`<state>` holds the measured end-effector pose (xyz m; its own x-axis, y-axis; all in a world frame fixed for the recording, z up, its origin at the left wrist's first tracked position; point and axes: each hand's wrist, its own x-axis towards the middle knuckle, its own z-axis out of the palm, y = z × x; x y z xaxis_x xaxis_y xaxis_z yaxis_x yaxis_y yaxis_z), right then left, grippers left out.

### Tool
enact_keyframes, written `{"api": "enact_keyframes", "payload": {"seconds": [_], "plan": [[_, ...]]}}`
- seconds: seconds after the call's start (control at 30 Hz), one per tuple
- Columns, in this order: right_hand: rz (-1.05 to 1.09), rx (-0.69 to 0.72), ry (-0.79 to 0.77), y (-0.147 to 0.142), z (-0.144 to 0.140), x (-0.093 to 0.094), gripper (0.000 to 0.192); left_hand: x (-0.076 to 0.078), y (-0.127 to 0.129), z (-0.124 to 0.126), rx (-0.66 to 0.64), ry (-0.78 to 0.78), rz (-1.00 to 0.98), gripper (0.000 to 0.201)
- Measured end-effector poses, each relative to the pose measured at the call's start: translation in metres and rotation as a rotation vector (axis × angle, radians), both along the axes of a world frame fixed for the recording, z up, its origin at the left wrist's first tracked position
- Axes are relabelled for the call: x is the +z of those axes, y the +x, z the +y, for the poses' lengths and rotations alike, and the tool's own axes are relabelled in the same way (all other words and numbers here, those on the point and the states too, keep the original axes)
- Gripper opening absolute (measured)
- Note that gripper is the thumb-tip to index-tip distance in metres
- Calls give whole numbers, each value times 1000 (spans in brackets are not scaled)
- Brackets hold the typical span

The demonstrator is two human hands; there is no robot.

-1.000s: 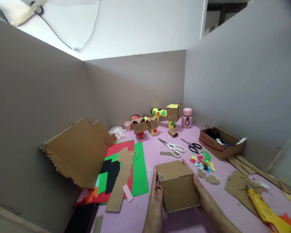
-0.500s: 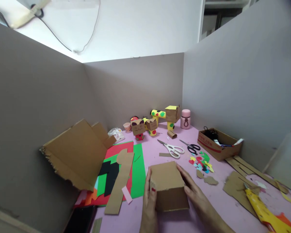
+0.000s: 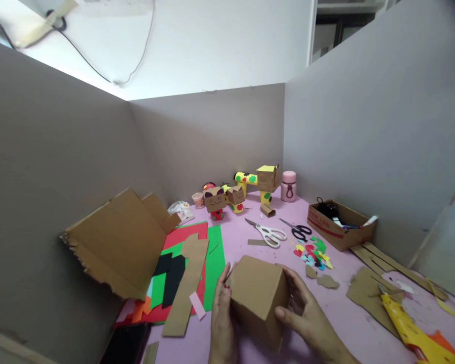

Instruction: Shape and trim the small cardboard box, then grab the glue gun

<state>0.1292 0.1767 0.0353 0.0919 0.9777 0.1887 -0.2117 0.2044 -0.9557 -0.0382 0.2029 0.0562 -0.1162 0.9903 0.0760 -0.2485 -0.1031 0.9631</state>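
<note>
Cardboard box [image 3: 258,296] tilted above the pink table [image 3: 235,242], left hand [image 3: 222,316] and right hand [image 3: 303,313] clamped on its opposite sides, white scissors [image 3: 268,233] beyond the box, green paper [image 3: 214,263] left of it

Both hands [image 3: 263,316] grip cardboard box [image 3: 258,298]; scissors [image 3: 267,233] beyond

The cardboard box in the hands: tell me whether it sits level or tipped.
Tipped. The cardboard box is turned corner-forward between the left hand and right hand, its top face sloping.
</note>
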Motion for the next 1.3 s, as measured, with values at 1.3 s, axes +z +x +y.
{"api": "enact_keyframes", "payload": {"seconds": [1.3], "plan": [[-292, -324, 2, -6, 20, -5, 44, -2, -2, 8, 205, -92, 61, 59]]}}
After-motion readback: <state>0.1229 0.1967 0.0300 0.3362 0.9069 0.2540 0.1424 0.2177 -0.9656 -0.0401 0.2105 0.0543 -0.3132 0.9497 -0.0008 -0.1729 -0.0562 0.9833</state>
